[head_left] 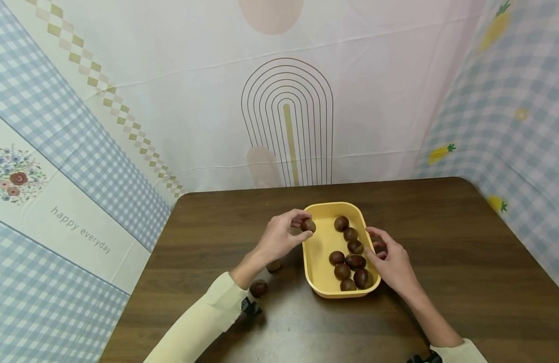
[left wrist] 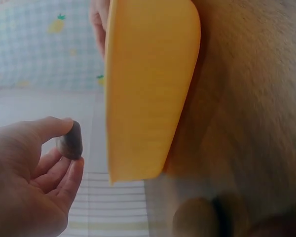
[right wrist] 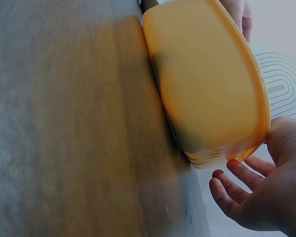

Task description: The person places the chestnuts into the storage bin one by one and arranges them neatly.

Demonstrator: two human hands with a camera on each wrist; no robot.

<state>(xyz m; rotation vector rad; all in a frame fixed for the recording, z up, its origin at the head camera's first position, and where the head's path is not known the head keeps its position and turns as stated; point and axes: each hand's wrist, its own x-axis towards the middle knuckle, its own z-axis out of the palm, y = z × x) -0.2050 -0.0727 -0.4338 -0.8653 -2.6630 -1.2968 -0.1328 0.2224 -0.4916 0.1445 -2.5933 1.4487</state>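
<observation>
Between its thumb and fingertips, my left hand [head_left: 279,236] pinches a brown chestnut [head_left: 308,225], held at the left rim of a yellow plastic box [head_left: 317,257]. The left wrist view shows that chestnut [left wrist: 71,141] apart from the box's side wall [left wrist: 143,94]. Several glossy chestnuts [head_left: 342,223] lie along the right half of the box floor. My right hand [head_left: 392,259] holds the box's right rim; in the right wrist view its fingers [right wrist: 244,174] are bent beside the outer wall, and the thumb tip is hidden.
On the dark wooden table [head_left: 206,222], left of the box, lie a chestnut [head_left: 258,288] and another brown one [head_left: 273,266] partly covered by the left wrist. A patterned cloth [head_left: 206,101] hangs behind the table, with checked cloth [head_left: 501,126] at the right.
</observation>
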